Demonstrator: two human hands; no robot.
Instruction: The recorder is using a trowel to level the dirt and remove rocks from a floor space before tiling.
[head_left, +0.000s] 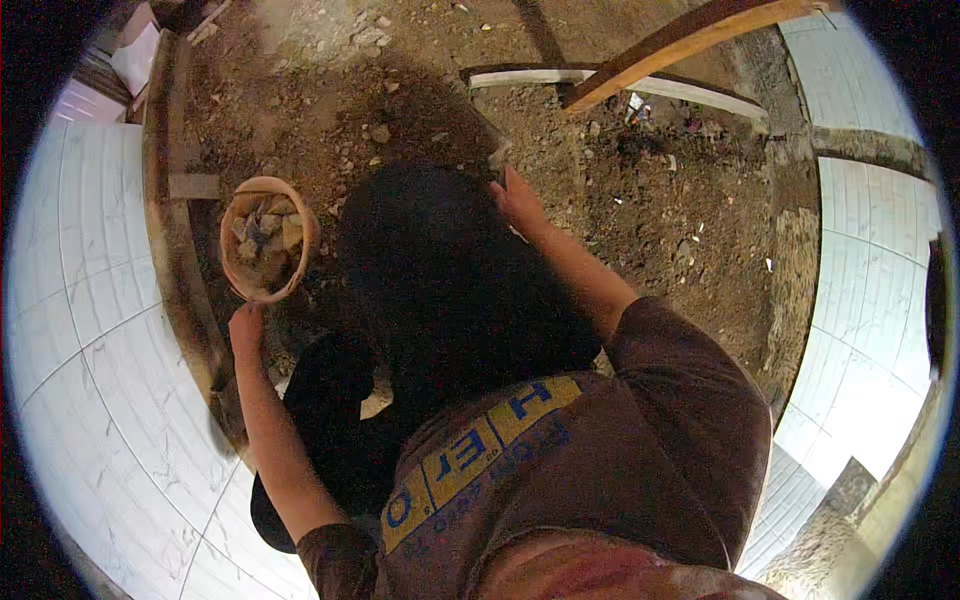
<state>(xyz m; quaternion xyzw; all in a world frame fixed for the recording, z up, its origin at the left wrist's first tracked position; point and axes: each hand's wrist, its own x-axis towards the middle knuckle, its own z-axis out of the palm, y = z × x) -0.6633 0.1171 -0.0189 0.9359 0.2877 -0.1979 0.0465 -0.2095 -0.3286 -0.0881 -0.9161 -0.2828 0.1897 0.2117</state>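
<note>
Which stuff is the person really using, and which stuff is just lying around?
In use:
- left hand holding the rim of the round basin full of rubble
- right hand reaching down to the dirt, gripping something too hidden to name

Lying about:
- wooden plank
- white strip
- loose stones on the dirt
- white tiled floor

This is a building site, a floor partly finished. White tiles [110, 330] cover the ground on both sides, while the middle strip is bare brown earth [640, 190] strewn with stones and rubble. Rough wooden planks [680, 40] lie across it, and a basket of stones [265, 250] stands at the tile edge.
</note>
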